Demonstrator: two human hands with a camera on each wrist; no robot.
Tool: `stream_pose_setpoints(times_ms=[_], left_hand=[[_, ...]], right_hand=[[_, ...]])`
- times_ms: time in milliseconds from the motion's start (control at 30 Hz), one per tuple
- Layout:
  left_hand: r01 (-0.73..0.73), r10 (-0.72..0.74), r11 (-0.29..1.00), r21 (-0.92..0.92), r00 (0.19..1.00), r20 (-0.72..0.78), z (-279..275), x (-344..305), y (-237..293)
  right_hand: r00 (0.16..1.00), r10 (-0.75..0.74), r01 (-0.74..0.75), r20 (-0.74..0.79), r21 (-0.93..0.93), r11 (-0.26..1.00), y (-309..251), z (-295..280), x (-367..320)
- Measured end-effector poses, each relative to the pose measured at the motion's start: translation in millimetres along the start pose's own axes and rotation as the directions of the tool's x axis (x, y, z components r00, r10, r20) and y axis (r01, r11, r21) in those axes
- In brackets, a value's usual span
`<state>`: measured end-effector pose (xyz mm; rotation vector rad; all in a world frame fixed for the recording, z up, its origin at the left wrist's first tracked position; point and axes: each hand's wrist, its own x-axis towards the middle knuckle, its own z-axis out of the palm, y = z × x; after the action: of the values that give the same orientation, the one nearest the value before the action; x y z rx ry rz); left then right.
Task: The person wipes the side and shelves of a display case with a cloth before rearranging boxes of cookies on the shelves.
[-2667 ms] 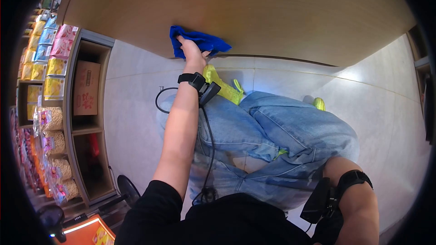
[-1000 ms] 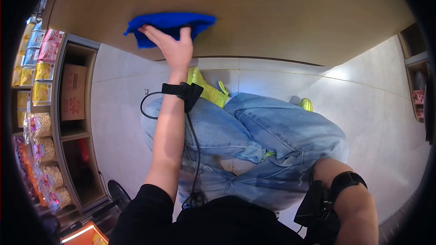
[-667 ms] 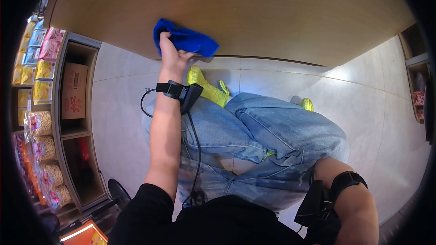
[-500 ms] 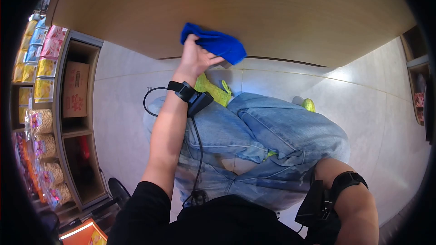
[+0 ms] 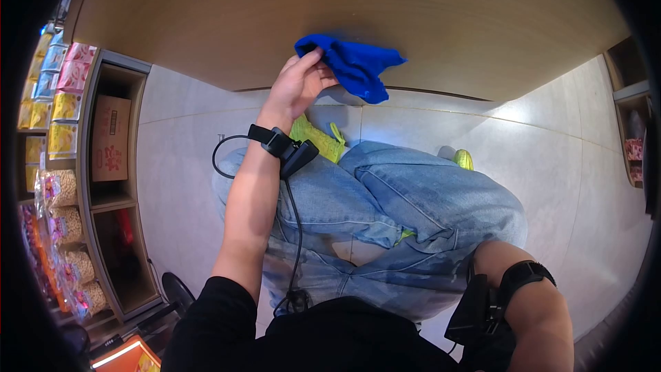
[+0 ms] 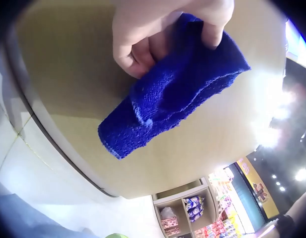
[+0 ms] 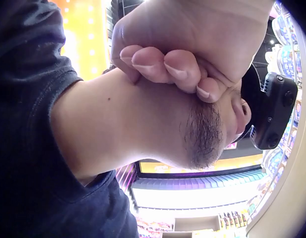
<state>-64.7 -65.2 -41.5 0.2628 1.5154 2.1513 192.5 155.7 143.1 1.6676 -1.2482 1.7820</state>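
A blue cloth [image 5: 361, 69] lies bunched against the lower part of a tan wooden panel [image 5: 441, 21]. My left hand [image 5: 297, 86] grips its left end, and the cloth's free part sticks out to the right. From the left wrist view, the thumb of the left hand [image 6: 165, 25] presses on the cloth [image 6: 165, 96], with other fingers curled behind it. In the right wrist view my right hand [image 7: 187, 44] has its fingers curled in with nothing in them, close beneath a person's chin. The head view does not show that hand, only the bent forearm.
Shelves of packaged snacks [image 5: 65, 107] and a compartment with a cardboard box [image 5: 111, 139] stand at the left. Yellow shoes [image 5: 318, 139] and jeans-clad legs are below the panel on the tiled floor [image 5: 551, 186]. More shelving [image 5: 623, 86] stands at the far right.
My left hand has gone right along the panel with the cloth. A second ago the cloth was spread wider under splayed fingers; now it is bunched. The right forearm stays put.
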Motion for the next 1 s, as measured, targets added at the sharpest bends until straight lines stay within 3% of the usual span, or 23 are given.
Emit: stream_pose_setpoints(times_ms=[133, 200, 233, 267, 333, 467, 533, 667, 733, 767, 833, 867, 933, 1000], left_hand=[[-0.065, 0.042, 0.988, -0.139, 0.987, -0.157, -1, -4, -1], [-0.182, 0.121, 0.927, -0.328, 0.973, -0.198, -1, -7, 4], [-0.196, 0.22, 0.867, -0.459, 0.976, -0.002, -21, -7, -2], [-0.195, 0.219, 0.867, -0.459, 0.976, -0.002, -17, -8, -2], [-0.25, 0.204, 0.961, -0.118, 0.93, -0.307, -7, -10, -2], [-0.251, 0.173, 0.945, -0.211, 0.928, -0.33, 0, -9, -1], [-0.179, 0.133, 0.956, -0.233, 0.97, -0.202, 4, -12, 4], [-0.19, 0.162, 0.915, -0.356, 0.981, -0.106, -9, -8, 0], [-0.459, 0.329, 0.845, -0.275, 0.851, -0.408, -11, -3, 3], [-0.457, 0.328, 0.844, -0.28, 0.854, -0.405, -13, -2, 6], [-0.693, 0.692, 0.671, 0.262, 0.46, -0.557, 6, -4, 32], [-0.693, 0.691, 0.672, 0.259, 0.461, -0.557, 10, -7, 37], [-0.578, 0.949, 0.315, 0.753, 0.185, -0.255, 15, -17, 46], [-0.541, 0.946, 0.324, 0.776, 0.206, -0.251, 17, -22, 48]], right_hand=[[1.0, 0.0, 0.0, 0.005, -0.001, 1.0, 1, 0, 0], [1.0, 0.0, 0.0, 0.007, -0.001, 1.0, 2, -1, 0], [1.0, 0.0, 0.0, 0.008, -0.002, 1.0, 2, -1, 0], [1.0, 0.001, -0.001, 0.009, -0.002, 1.0, 3, -2, 0], [1.0, 0.001, -0.001, 0.012, -0.001, 1.0, 4, -3, 0], [1.0, 0.001, -0.001, 0.019, -0.001, 1.0, 5, -5, 0], [1.0, 0.0, 0.0, 0.021, -0.003, 1.0, 5, -5, 0], [1.0, -0.002, 0.002, 0.027, -0.004, 1.0, 5, -7, 1], [0.999, 0.0, 0.0, 0.032, -0.007, 1.0, 5, -9, 1], [0.999, 0.002, -0.002, 0.034, -0.012, 1.0, 4, -10, 0], [0.999, 0.009, -0.008, 0.039, -0.022, 1.0, 4, -12, 0], [0.999, 0.011, -0.01, 0.041, -0.025, 1.0, 4, -13, 0], [0.999, 0.01, -0.009, 0.046, -0.024, 1.0, 5, -14, 1], [0.999, 0.009, -0.008, 0.049, -0.019, 1.0, 8, -15, 1]])
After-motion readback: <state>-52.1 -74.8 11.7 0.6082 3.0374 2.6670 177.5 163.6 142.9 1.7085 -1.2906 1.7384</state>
